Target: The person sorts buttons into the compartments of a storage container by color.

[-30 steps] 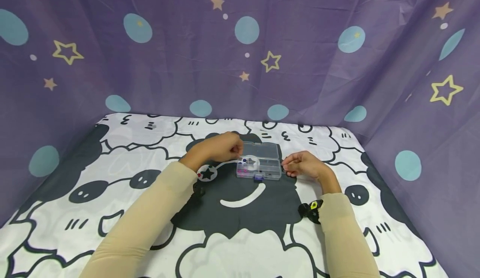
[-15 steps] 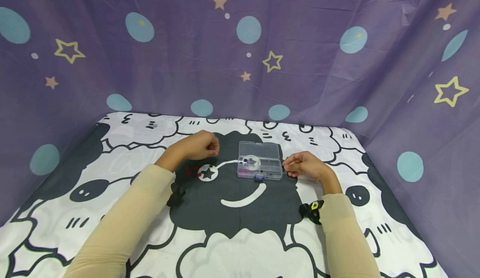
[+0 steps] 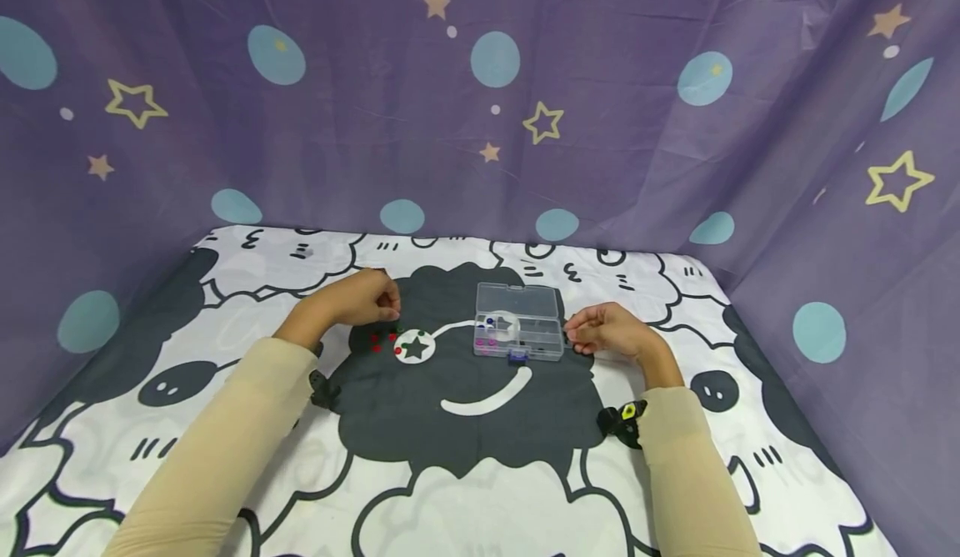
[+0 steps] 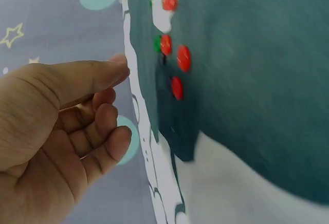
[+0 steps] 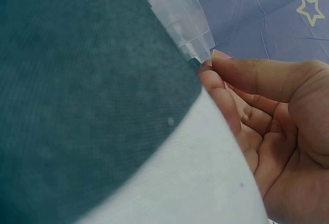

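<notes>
A clear compartment box point(image 3: 519, 342) stands with its lid point(image 3: 517, 300) raised, pink and dark blue beads in its left compartments. At its right edge, my right hand point(image 3: 611, 329) has thumb and forefinger together on the box; the right wrist view shows the fingertips point(image 5: 208, 64) at a corner of the box point(image 5: 193, 39). My left hand point(image 3: 360, 297) hovers above the cloth, left of the box, near several red beads point(image 3: 377, 348). In the left wrist view its fingers point(image 4: 105, 124) are loosely bent, nothing visible between them, beside red beads point(image 4: 183, 58) and a green bead point(image 4: 158, 43).
A patterned black and white cloth point(image 3: 480, 440) covers the table. Purple curtains point(image 3: 600, 165) with stars and blue spots hang behind it and at both sides. Dark wrist straps point(image 3: 621, 424) are on both wrists.
My left hand has moved left from over the box to beside the red beads, uncovering the box's left part and the beads. My right hand has stayed at the box's right edge.
</notes>
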A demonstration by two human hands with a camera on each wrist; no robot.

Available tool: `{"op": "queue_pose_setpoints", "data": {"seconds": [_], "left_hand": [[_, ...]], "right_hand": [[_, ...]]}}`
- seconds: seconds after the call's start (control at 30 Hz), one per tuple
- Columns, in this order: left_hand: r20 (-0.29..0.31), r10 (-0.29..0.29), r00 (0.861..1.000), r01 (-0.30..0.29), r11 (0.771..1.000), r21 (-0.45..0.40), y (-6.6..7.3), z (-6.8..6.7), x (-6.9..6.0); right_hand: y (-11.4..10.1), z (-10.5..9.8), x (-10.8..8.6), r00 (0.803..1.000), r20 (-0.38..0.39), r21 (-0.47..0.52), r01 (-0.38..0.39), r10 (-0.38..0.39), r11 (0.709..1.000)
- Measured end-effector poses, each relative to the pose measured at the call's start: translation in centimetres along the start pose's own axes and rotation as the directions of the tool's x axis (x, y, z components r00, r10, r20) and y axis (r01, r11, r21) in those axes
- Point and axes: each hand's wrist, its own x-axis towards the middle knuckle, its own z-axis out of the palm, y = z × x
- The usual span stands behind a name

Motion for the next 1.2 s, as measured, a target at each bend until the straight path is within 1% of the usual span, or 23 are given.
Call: {"op": "queue_pose_setpoints", "data": {"seconds": [0.03, 0.13, 0.27, 0.3, 0.37, 0.53, 0.57, 0.7, 0.87, 0.97, 1.1, 1.2], "left_hand": [[0.006, -0.012, 1.000, 0.012, 1.000, -0.003, -0.2, 0.0, -0.2], [0.030, -0.024, 0.999, 0.025, 1.000, -0.013, -0.7, 0.1, -0.8], [0.075, -0.048, 0.996, 0.050, 0.998, -0.023, -1.4, 0.4, -1.2], [0.086, -0.064, 0.994, 0.066, 0.998, -0.023, -1.6, 0.5, -1.2], [0.099, -0.078, 0.992, 0.082, 0.996, -0.031, -1.7, 0.6, -1.3], [0.109, -0.093, 0.990, 0.098, 0.994, -0.039, -1.8, 0.6, -1.5], [0.109, -0.088, 0.990, 0.093, 0.995, -0.037, -1.8, 0.6, -1.5], [0.119, -0.106, 0.987, 0.109, 0.994, -0.019, -2.1, 0.7, -1.5], [0.147, -0.128, 0.981, 0.130, 0.991, -0.005, -2.3, 0.8, -1.9], [0.141, -0.131, 0.981, 0.134, 0.991, -0.010, -2.5, 0.9, -2.2], [0.124, -0.140, 0.982, 0.142, 0.990, -0.012, -2.5, 0.9, -2.1], [0.131, -0.149, 0.980, 0.152, 0.988, -0.019, -2.3, 0.7, -2.1]], "right_hand": [[0.0, 0.0, 0.0, 1.000, -0.002, 0.000, -0.001, 0.001, 1.000], [0.0, 0.0, 0.0, 1.000, 0.003, -0.006, 0.003, -0.003, 1.000], [0.0, -0.1, 0.0, 1.000, -0.001, -0.003, -0.004, 0.004, 1.000], [0.0, -0.1, 0.0, 1.000, -0.002, -0.001, -0.005, 0.005, 1.000], [0.0, -0.1, 0.0, 1.000, -0.005, 0.006, -0.008, 0.008, 1.000], [-0.2, -0.1, -0.1, 1.000, -0.006, 0.012, -0.012, 0.012, 1.000], [-0.3, 0.0, -0.1, 1.000, -0.007, 0.013, -0.014, 0.014, 1.000], [-0.4, 0.0, -0.2, 1.000, -0.005, 0.006, -0.014, 0.014, 1.000], [-0.5, 0.1, -0.2, 1.000, 0.000, 0.003, -0.012, 0.012, 1.000], [-0.6, 0.1, -0.1, 1.000, 0.000, 0.004, -0.014, 0.014, 1.000], [-0.5, 0.1, -0.1, 1.000, -0.001, 0.002, -0.014, 0.014, 1.000], [-0.5, 0.1, -0.1, 1.000, 0.002, 0.001, -0.010, 0.010, 1.000]]}}
